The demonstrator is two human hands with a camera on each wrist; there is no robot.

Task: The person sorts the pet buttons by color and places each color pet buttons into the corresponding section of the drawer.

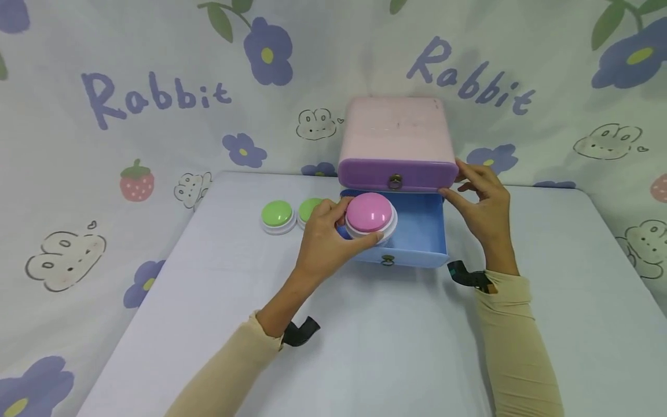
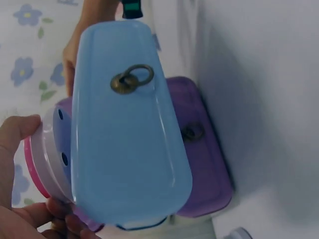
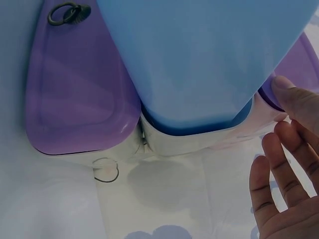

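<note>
My left hand [image 1: 325, 240] grips a round push button with a pink dome [image 1: 369, 212] and white base, thumb and fingers around its rim. It is held over the left part of a pulled-out light blue drawer [image 1: 419, 223]. Two dark holes show in the base [image 2: 65, 159] in the left wrist view. The drawer belongs to a small drawer chest with a pink top [image 1: 396, 127]. My right hand [image 1: 487, 202] is at the chest's right side, its thumb [image 3: 286, 87] touching the corner of the purple upper drawer [image 1: 365, 174], the other fingers loosely extended.
Two push buttons with green domes, one in front [image 1: 277, 213] and one partly behind the left hand [image 1: 307, 209], sit on the white table [image 1: 234, 289] left of the chest. A lower purple drawer [image 3: 84, 89] lies below the blue one. A printed cloth [image 1: 172, 52] hangs behind.
</note>
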